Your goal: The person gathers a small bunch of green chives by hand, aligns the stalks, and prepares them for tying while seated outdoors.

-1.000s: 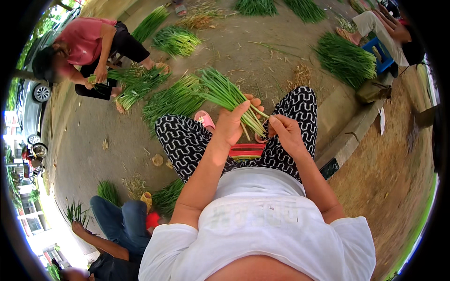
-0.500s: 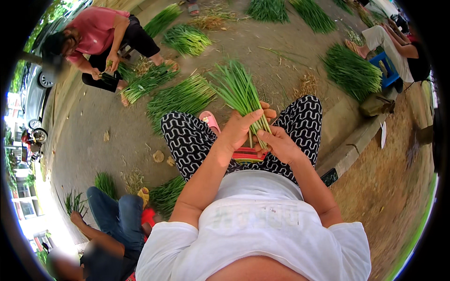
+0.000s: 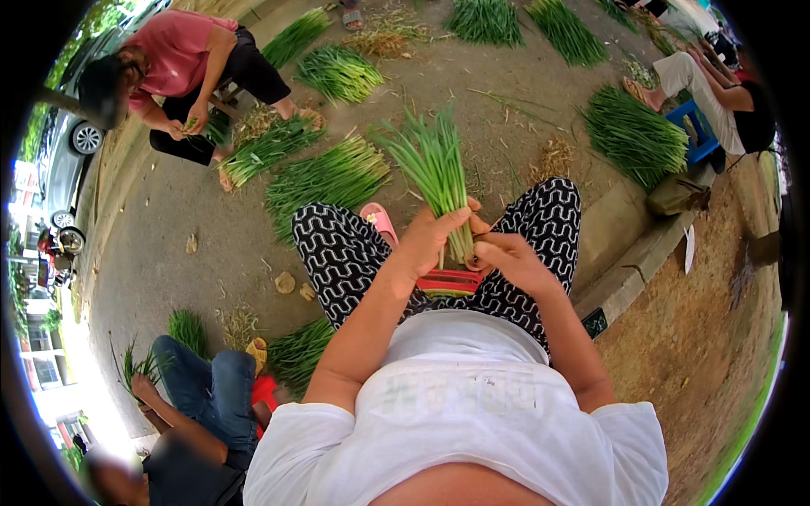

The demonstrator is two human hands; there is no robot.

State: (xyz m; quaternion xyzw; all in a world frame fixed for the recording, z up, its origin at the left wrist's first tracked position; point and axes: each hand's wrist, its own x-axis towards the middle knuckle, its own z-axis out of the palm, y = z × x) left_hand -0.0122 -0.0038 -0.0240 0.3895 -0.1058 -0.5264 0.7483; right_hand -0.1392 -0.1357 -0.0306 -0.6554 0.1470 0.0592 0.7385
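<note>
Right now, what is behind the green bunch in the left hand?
Behind the green bunch, ground shows around its leafy end; whatever the bunch and left hand cover cannot be seen.

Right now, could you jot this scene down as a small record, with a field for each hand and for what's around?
Left hand: this hand grips a bunch of long green stalks near its lower end
Right hand: this hand is at the stalks' lower ends; whether it pinches one is unclear
Between the legs: a red striped object
Ground ahead: a green heap left of the bunch, a pile farther right
Others nearby: include a person in pink and a person in jeans
</note>
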